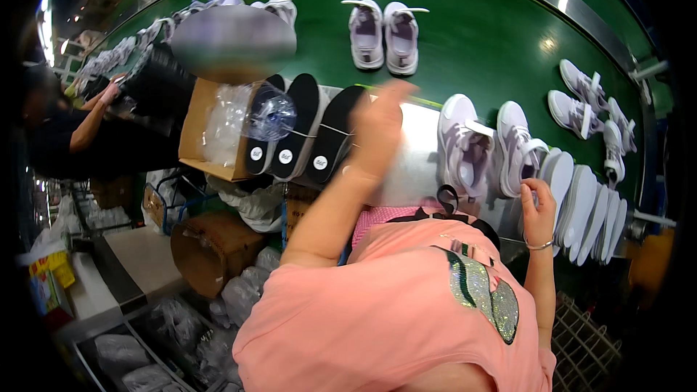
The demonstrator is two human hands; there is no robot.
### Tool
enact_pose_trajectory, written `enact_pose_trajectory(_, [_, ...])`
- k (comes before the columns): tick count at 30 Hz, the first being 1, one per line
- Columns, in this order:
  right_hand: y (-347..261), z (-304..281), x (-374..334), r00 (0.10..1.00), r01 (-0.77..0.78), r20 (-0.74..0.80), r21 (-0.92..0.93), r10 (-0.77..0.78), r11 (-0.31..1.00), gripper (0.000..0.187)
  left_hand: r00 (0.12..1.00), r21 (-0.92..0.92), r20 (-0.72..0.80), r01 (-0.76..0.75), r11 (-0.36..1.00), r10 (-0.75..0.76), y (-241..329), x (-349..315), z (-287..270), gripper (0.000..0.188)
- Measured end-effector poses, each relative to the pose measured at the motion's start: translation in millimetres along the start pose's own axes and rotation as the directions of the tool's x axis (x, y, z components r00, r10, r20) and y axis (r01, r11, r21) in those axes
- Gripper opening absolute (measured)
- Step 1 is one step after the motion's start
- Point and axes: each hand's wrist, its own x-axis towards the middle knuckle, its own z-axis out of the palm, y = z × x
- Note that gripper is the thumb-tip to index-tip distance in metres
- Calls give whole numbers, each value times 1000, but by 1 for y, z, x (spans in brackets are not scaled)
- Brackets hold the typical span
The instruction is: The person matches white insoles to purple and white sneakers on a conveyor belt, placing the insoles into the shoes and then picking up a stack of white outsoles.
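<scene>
My left hand [379, 131], smeared by motion, is over the right end of a row of black insoles [337, 131]. Its fingers are too blurred to show whether they hold anything. My right hand [538, 210], fingers bent and slightly apart, is beside the heel of a white and lilac sneaker [513, 147]; whether it touches the shoe is unclear. Nothing shows between its fingers. Left of that sneaker lies a matching one [462, 141], both toes pointing away from me. Several white insoles [576, 203] stand in a row right of my right hand.
A pair of sneakers [383, 36] sits farther back on the green belt [479, 36], with more sneakers [581, 105] at right. Left of the black insoles is an open cardboard box [200, 131] holding clear plastic and a roll [272, 112]. A co-worker's arm [91, 123] is at far left.
</scene>
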Motion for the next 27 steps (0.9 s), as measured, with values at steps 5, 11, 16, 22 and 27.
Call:
enact_pose_trajectory(5, [61, -9, -17, 997, 22, -52, -475, -53, 880, 34, 890, 621, -456, 308, 720, 14, -67, 7, -117, 17])
enact_pose_trajectory(11, [61, 8, -11, 998, -44, 10, -478, 56, 877, 20, 951, 462, -300, 75, 884, 76, -21, 8, -50, 40])
enact_pose_trajectory(16, [48, 4, -26, 989, 5, 129, -525, 74, 851, 23, 744, -259, 667, 171, 951, 48, 61, -25, 97, 55])
enact_pose_trajectory(22, [61, -65, -21, 984, -139, -163, -408, 78, 902, 31, 594, -107, 771, -238, 965, 231, 66, -60, 202, 84])
enact_pose_trajectory(27, [136, -112, -19, 838, -528, -441, -512, 320, 678, 40, 678, -93, 727, -64, 994, 111, 66, -47, 210, 34])
